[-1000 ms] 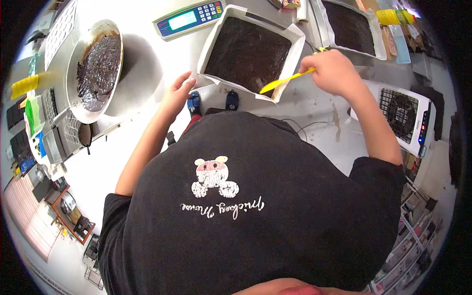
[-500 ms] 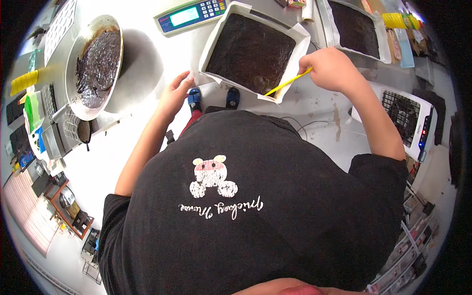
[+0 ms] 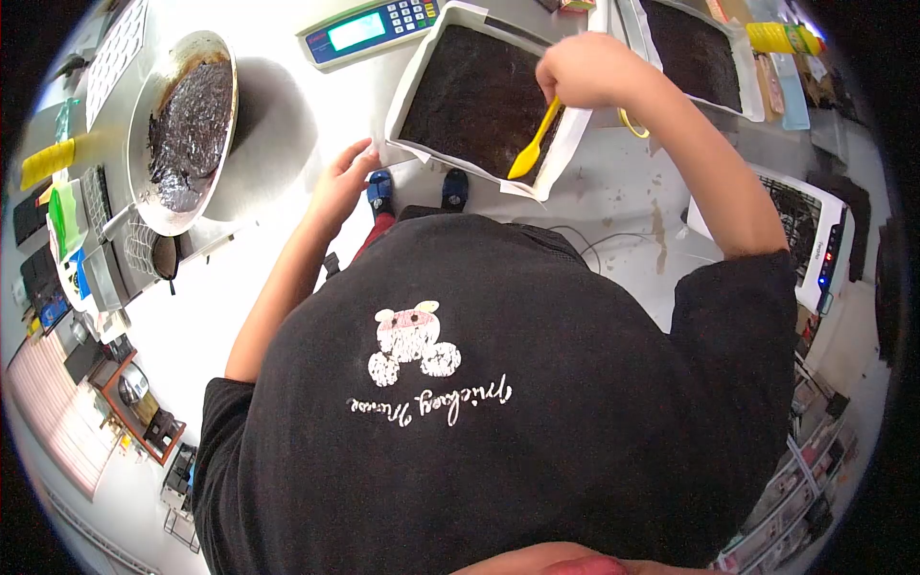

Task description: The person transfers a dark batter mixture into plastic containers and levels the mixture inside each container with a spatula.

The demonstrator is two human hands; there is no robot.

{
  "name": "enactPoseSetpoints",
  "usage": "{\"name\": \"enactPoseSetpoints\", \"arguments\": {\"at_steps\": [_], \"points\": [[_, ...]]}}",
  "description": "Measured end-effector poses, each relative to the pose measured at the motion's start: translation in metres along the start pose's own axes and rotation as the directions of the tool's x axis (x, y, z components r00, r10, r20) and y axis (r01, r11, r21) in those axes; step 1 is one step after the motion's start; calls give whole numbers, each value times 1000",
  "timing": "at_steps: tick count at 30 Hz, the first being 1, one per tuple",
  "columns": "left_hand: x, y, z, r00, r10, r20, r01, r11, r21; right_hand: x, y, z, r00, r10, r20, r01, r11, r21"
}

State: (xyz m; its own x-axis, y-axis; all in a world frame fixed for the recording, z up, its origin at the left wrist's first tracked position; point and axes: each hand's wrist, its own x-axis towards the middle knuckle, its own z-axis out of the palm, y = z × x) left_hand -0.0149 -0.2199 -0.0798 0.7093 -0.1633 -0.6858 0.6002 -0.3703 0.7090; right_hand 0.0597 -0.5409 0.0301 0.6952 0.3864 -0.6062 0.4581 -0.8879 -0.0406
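Observation:
A square baking pan (image 3: 567, 158) lined with white paper holds a dark brown batter (image 3: 470, 101) spread out to its sides. My right hand (image 3: 589, 72) is closed around the handle of a yellow spatula (image 3: 527, 158), above the pan's right side. The spatula's flat head rests on the batter by the near right corner. My left hand (image 3: 343, 177) is at the near left corner of the pan, its fingers stretched out and holding nothing, fingertips right by the paper.
A large bowl (image 3: 230, 153) with more dark batter stands at the left. Behind the pan is a digital scale (image 3: 369, 31) with a lit display. A second lined pan (image 3: 752, 96) of dark batter sits to the right, with a yellow-capped bottle (image 3: 781, 38) beyond it.
My right hand has moved up and left over the pan. The spatula has swung from slanting along the near right corner to standing steeper, its head now flat on the batter.

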Motion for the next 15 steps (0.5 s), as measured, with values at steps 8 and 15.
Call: {"name": "enactPoseSetpoints", "arguments": {"at_steps": [8,15], "points": [[-4,-2,-2,1000,-6,-20,5,999,-46,24,12,-30,1000,26,10,-26,999,-44],[-6,-8,-9,999,-6,-33,4,999,-52,-12,20,14,974,7,-227,32,985,170]]}}
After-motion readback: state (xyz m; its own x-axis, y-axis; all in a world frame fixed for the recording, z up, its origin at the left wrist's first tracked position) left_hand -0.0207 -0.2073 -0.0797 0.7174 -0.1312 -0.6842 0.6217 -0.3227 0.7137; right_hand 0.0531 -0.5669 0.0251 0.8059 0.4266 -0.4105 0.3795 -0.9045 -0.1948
